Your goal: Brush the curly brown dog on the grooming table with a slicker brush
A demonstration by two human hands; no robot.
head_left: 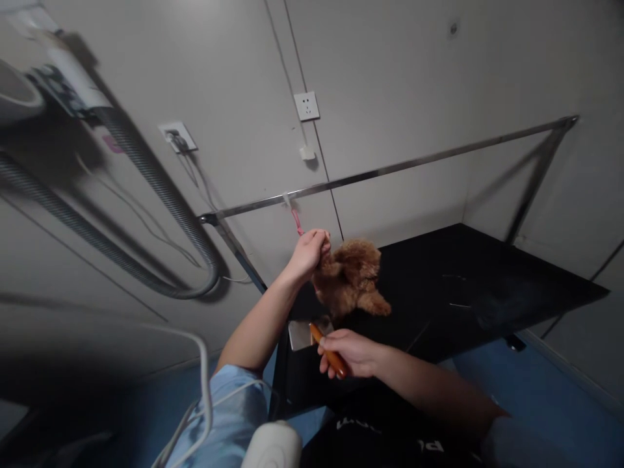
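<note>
A small brown curly-haired dog (353,276) stands on a black grooming table (463,286), tied by a pink leash (297,222) to a metal bar (390,171) overhead. My left hand (308,252) is closed on the dog's raised part, a paw or ear, near the leash. My right hand (350,353) grips the orange handle of a brush (327,351), whose metal head (305,333) sits just below the dog's body.
A grey ribbed dryer hose (160,188) curves along the left wall. Wall sockets (307,105) sit above the bar. A white cable (205,383) and a white device (273,447) hang near my chest. Blue floor (536,396) lies right of the table.
</note>
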